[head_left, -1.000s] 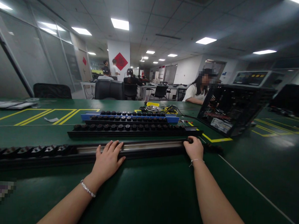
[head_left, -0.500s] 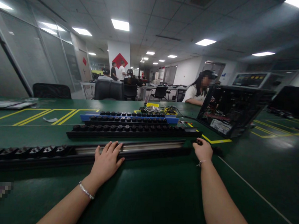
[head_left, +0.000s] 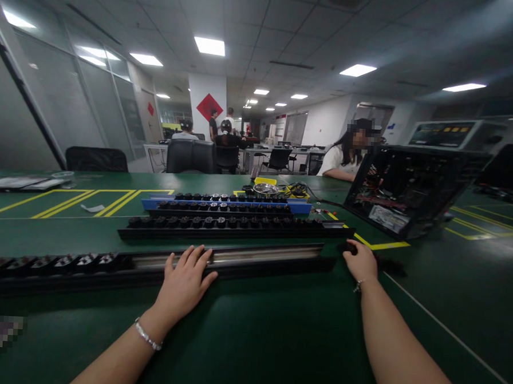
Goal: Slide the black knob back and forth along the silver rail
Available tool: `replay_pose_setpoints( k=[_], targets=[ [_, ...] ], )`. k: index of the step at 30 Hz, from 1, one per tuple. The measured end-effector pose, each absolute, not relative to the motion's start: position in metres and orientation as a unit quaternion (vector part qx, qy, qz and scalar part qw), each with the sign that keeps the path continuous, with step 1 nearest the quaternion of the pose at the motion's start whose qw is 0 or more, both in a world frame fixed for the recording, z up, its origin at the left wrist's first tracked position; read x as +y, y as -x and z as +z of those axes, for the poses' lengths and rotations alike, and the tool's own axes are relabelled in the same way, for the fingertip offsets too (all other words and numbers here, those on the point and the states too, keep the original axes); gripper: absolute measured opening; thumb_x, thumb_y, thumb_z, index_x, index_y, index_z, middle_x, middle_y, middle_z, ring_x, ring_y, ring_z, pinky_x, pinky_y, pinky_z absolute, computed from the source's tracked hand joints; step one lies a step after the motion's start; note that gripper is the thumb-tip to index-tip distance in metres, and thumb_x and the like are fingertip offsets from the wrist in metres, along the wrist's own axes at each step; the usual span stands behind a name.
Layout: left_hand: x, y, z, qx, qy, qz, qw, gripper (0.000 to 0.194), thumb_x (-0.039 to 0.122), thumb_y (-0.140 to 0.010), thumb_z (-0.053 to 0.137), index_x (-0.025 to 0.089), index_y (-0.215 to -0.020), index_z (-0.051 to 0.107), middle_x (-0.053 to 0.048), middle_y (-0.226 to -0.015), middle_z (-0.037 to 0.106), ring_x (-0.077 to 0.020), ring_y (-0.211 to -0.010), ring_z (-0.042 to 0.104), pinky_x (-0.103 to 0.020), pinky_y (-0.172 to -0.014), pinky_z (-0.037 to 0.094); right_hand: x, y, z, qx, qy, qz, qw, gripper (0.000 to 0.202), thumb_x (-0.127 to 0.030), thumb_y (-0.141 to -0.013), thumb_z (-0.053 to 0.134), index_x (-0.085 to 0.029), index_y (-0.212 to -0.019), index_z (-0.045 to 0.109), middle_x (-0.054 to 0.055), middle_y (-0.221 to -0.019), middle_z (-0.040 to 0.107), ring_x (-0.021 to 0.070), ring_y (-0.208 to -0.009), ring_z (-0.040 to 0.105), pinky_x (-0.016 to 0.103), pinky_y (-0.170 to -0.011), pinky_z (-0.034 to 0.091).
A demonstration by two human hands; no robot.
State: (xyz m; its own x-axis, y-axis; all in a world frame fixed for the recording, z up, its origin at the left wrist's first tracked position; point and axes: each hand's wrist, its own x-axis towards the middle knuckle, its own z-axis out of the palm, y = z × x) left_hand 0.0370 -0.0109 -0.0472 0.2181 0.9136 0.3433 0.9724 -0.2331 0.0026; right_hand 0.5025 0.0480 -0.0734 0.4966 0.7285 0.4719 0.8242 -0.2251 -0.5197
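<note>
My left hand (head_left: pixel 186 280) lies with spread fingers on a long black rail (head_left: pixel 270 261) that has a pale metal channel inside. Several black socket-like modules (head_left: pixel 66 262) sit in the rail's left part. Past the rail's right end, my right hand (head_left: pixel 360 260) is closed, with thumb and index finger around a small dark piece (head_left: pixel 349 248) too dim to make out. Behind the near rail lies another black rail (head_left: pixel 237 235) filled with similar modules, and farther back a blue rail (head_left: pixel 301 208) holds more of them.
An open computer case (head_left: pixel 386 187) stands at the right, with a person (head_left: pixel 338 162) behind it. A round metal dish (head_left: pixel 265 189), a yellow tray (head_left: pixel 265 181) and cables (head_left: pixel 298 189) lie beyond the rails. Papers (head_left: pixel 20 183) rest at the far left of the green table (head_left: pixel 248 340).
My right hand has shifted a little to the right, away from the near rail's end. My left hand stays on the rail. The view has turned slightly.
</note>
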Motion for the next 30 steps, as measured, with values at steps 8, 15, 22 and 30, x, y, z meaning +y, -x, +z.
replay_pose_setpoints(
  k=[8, 15, 22, 30],
  targets=[
    [-0.005, -0.024, -0.037, -0.604, 0.774, -0.165, 0.091, 0.049, 0.044, -0.09, 0.028, 0.02, -0.127, 0.048, -0.006, -0.135, 0.049, -0.0224, -0.126, 0.039, -0.04, -0.103, 0.031, 0.056, -0.502, -0.081, -0.518, 0.804, -0.105, 0.271, 0.045, -0.023, -0.069, 0.046, -0.016, -0.11, 0.062, 0.012, -0.107, 0.06, 0.0268, -0.101, 0.052, 0.039, -0.087, 0.041],
    [0.002, 0.029, 0.005, -0.71, 0.669, -0.129, 0.179, 0.042, 0.034, -0.082, 0.038, 0.013, -0.112, 0.059, -0.014, -0.121, 0.055, -0.0302, -0.112, 0.047, -0.041, -0.092, 0.04, 0.047, -0.481, -0.058, -0.515, 0.735, -0.231, 0.375, 0.042, -0.021, -0.073, 0.04, -0.013, -0.108, 0.062, 0.012, -0.109, 0.06, 0.0244, -0.108, 0.05, 0.041, -0.097, 0.035],
    [-0.01, 0.075, 0.024, -0.828, 0.549, -0.039, 0.111, 0.044, 0.04, -0.083, 0.034, 0.009, -0.105, 0.057, -0.02, -0.111, 0.056, -0.0355, -0.103, 0.051, -0.044, -0.078, 0.043, 0.039, -0.365, -0.035, -0.729, 0.562, -0.157, 0.357, 0.037, -0.025, -0.083, 0.037, -0.018, -0.108, 0.063, 0.008, -0.113, 0.062, 0.0196, -0.11, 0.051, 0.038, -0.099, 0.036],
    [-0.007, 0.087, 0.022, -0.845, 0.534, -0.021, 0.025, 0.048, 0.039, -0.08, 0.037, 0.007, -0.11, 0.056, -0.024, -0.11, 0.055, -0.0348, -0.099, 0.057, -0.04, -0.075, 0.045, 0.025, -0.297, -0.037, -0.764, 0.606, -0.093, 0.204, 0.037, -0.03, -0.087, 0.034, -0.02, -0.106, 0.064, 0.006, -0.108, 0.065, 0.0189, -0.102, 0.056, 0.034, -0.09, 0.037]
  ],
)
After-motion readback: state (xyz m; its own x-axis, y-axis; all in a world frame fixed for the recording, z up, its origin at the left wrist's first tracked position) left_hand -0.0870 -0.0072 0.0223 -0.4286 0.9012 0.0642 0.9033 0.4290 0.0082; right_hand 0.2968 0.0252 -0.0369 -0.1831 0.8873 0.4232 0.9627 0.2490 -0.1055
